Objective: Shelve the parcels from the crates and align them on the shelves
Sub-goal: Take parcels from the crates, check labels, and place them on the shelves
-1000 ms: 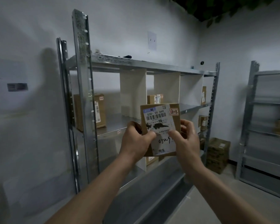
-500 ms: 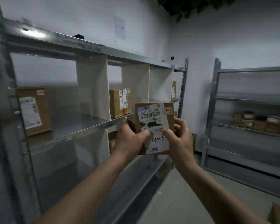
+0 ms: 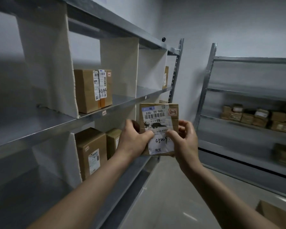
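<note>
I hold a small cardboard parcel [image 3: 158,116] upright in front of me, its white label with a barcode and a red "2-3" tag facing me. My left hand [image 3: 132,141] grips its left edge, thumb on the label. My right hand [image 3: 185,139] grips the right edge the same way. The parcel hangs in the aisle, just right of the metal shelf unit [image 3: 106,111] with white dividers. Two parcels [image 3: 92,90] stand in a middle-shelf bay, and two more boxes [image 3: 92,149] stand in the bay below.
A second metal rack [image 3: 238,91] stands at the right with a row of several small parcels [image 3: 254,116]. A thin parcel [image 3: 165,77] leans at the far end of the near shelf. A cardboard box [image 3: 274,214] sits on the floor at lower right.
I have walked further along the near shelf unit, so its bays have slid left and come closer. Both hands keep the same hold on the parcel.
</note>
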The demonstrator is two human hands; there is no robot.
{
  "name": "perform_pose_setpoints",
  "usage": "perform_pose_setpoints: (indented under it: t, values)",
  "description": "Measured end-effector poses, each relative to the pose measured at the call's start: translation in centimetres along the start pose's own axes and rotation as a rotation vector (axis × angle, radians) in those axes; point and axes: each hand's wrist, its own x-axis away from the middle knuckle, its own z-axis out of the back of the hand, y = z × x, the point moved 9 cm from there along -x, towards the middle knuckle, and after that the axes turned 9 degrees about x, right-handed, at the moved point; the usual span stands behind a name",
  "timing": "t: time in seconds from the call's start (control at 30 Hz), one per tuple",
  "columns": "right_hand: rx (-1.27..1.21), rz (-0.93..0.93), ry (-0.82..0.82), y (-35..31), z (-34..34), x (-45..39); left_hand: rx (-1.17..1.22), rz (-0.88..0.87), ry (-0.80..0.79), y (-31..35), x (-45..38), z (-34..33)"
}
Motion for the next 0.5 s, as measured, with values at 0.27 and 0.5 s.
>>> perform_pose_setpoints:
  t: [0.27, 0.5]
  values:
    - [-0.014, -0.086, -0.052, 7.3, -1.4, -5.8, -0.053, 0.088, 0.025, -5.5, -5.6, -2.8]
    - [-0.033, -0.094, -0.147, 13.3, -1.1, -14.8, -0.090, 0.106, 0.141, -8.6, -12.4, -7.8]
